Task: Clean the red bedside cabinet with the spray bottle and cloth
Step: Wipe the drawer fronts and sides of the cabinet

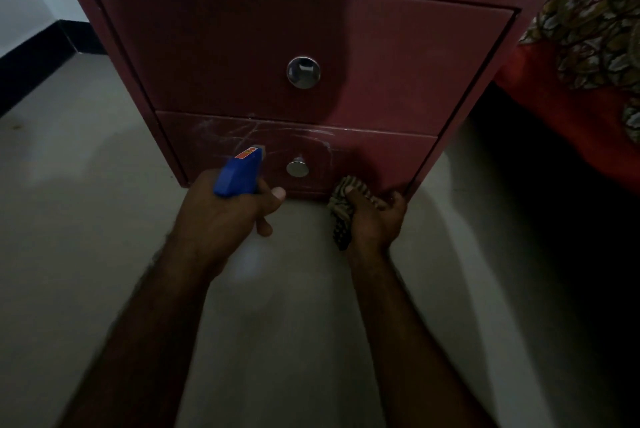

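The red bedside cabinet (242, 47) fills the upper middle of the head view, with two drawers and a round metal knob on each. The lower drawer (374, 154) shows whitish streaks near its top edge. My left hand (221, 216) grips the spray bottle (239, 173) by its blue head, nozzle pointing at the lower drawer left of its knob (298, 167). My right hand (375, 220) clutches a bunched patterned cloth (341, 206) against the cabinet's bottom right corner. The bottle's body is hidden below my hand.
Pale floor tiles (86, 220) spread around the cabinet. A bed with a red sheet (561, 105) and a leaf-patterned cover (595, 12) stands at the right, with dark space under it. A white wall with a black skirting (34, 60) runs at the left.
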A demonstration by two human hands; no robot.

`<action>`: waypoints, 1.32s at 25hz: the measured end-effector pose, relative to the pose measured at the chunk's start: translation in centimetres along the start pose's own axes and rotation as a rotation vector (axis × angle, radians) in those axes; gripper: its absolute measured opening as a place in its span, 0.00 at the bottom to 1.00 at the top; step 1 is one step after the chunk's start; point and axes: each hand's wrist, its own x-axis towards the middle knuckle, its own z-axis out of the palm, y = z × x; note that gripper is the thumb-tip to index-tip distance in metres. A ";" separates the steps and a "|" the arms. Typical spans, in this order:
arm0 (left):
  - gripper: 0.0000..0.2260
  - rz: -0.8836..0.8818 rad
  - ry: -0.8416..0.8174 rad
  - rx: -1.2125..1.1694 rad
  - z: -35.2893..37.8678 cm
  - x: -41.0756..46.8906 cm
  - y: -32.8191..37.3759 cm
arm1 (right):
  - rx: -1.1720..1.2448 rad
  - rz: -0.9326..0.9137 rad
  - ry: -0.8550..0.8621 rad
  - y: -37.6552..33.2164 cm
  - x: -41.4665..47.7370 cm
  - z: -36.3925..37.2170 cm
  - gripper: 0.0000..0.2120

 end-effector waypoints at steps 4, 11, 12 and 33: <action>0.08 0.001 0.018 0.003 -0.5 -0.4 0.2 | 0.123 0.094 0.181 0.0 2.7 -1.9 0.38; 0.08 0.009 0.044 0.016 -1.8 -0.2 -0.1 | 0.120 0.093 0.123 1.6 0.0 0.7 0.34; 0.08 0.007 0.040 0.017 -1.8 -0.2 -0.2 | 0.104 0.092 0.092 1.9 -0.8 1.5 0.33; 0.09 0.033 0.078 0.004 -2.4 0.2 0.0 | 0.189 0.103 0.085 -0.5 -1.8 2.7 0.33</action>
